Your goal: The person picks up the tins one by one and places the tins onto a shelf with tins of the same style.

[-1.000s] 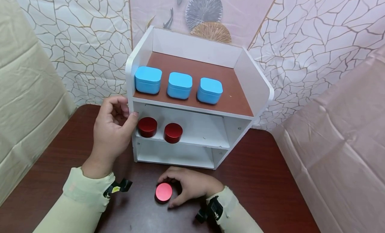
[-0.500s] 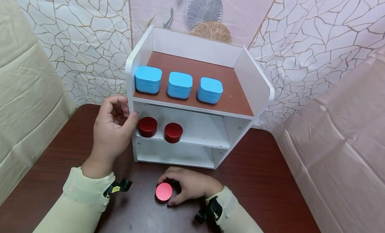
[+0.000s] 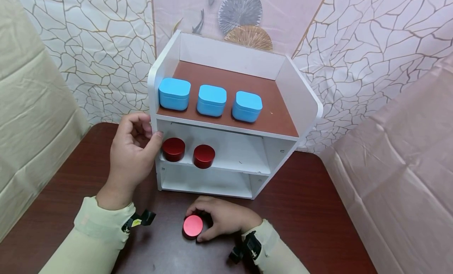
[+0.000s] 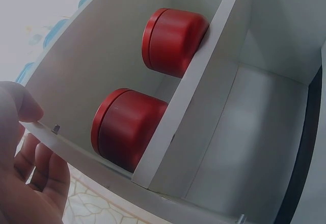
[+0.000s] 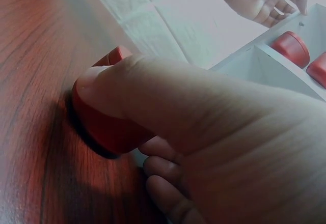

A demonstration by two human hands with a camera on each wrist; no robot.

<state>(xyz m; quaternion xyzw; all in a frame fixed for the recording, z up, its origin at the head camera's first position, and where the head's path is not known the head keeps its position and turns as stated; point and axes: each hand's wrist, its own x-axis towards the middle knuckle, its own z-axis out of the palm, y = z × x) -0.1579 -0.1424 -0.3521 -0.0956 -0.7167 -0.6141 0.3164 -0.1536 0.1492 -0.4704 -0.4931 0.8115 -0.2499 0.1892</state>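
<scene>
My right hand (image 3: 226, 217) holds a round red tin (image 3: 193, 226) low at the tabletop, in front of the shelf unit. Its thumb (image 5: 97, 81) lies against the tin's side in the right wrist view, with the index finger round the far side. My left hand (image 3: 132, 152) grips the left side panel of the white shelf unit (image 3: 157, 148), thumb at the front edge and fingers curled outside. Two similar red tins, a left one (image 4: 127, 130) and a right one (image 4: 173, 43), stand on the middle shelf, slightly over its front edge.
On the unit's brown top board (image 3: 226, 75) stand three blue rounded-square tins (image 3: 211, 101) in a row. Below the middle shelf is a bottom compartment (image 3: 207, 181). The dark wooden table (image 3: 301, 211) is bordered by patterned and beige cloth hangings (image 3: 393, 148).
</scene>
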